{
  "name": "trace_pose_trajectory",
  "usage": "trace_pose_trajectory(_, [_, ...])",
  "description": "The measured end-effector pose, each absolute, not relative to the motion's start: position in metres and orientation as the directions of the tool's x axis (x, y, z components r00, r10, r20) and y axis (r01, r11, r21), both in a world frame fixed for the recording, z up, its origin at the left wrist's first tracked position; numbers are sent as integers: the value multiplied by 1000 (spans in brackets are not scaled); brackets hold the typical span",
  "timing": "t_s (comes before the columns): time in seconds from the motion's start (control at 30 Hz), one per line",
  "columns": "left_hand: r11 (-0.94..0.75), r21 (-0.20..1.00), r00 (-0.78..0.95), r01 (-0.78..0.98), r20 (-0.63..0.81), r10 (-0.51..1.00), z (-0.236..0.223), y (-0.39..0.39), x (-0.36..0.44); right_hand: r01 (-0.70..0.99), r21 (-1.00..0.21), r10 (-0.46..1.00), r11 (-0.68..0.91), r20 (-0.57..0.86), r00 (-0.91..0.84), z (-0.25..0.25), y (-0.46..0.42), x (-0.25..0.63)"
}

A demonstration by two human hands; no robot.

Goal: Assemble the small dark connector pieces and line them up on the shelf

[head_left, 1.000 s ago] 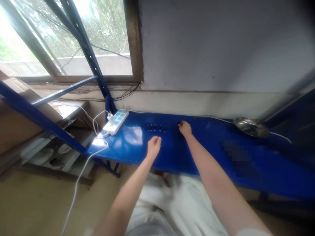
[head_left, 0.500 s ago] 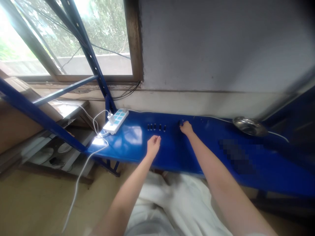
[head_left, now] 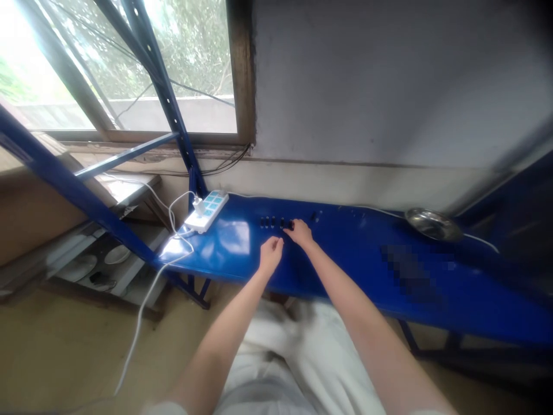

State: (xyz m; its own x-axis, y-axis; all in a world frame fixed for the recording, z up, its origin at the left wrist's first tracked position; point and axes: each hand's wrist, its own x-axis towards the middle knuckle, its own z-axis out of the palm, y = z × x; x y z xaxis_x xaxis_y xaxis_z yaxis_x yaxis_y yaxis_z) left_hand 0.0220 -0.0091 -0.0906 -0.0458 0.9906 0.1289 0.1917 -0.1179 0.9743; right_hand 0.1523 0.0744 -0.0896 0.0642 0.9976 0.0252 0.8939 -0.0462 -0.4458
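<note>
Head view: right hand (head_left: 301, 232) pinches the rightmost piece of a left-right row (head_left: 276, 222); left hand (head_left: 271, 253) loosely curled.

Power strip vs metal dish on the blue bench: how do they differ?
The power strip is white, long and rectangular with blue-green sockets; the metal dish is round, shallow and shiny. The power strip lies at the bench's left end below the window, with a white plug and cable in it; the metal dish sits far right, nothing seen in it. Both rest on the blue bench, near its back edge, away from both hands.
</note>
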Motion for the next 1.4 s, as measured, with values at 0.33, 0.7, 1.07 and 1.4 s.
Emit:
trace_pose_trajectory(0.33, [-107, 988, -97, 115, 119, 988, -92, -5, 20, 638, -769, 986, -38, 75, 149, -85, 45, 154])
trace_pose_trajectory(0.7, [-338, 918, 271, 207, 278, 921, 1, -14, 4, 463, -849, 914, 256, 369, 170, -17, -35, 154])
trace_pose_trajectory(1.07, [-365, 918, 240, 154, 323, 915, 27, -38, 0, 464, -792, 845, 398, 513, 150, 19, -61, 147])
trace_pose_trajectory(1.4, [-366, 929, 194, 48, 351, 916, 34, -40, -1, 292, -855, 866, 428, 481, 138, 26, -65, 142])
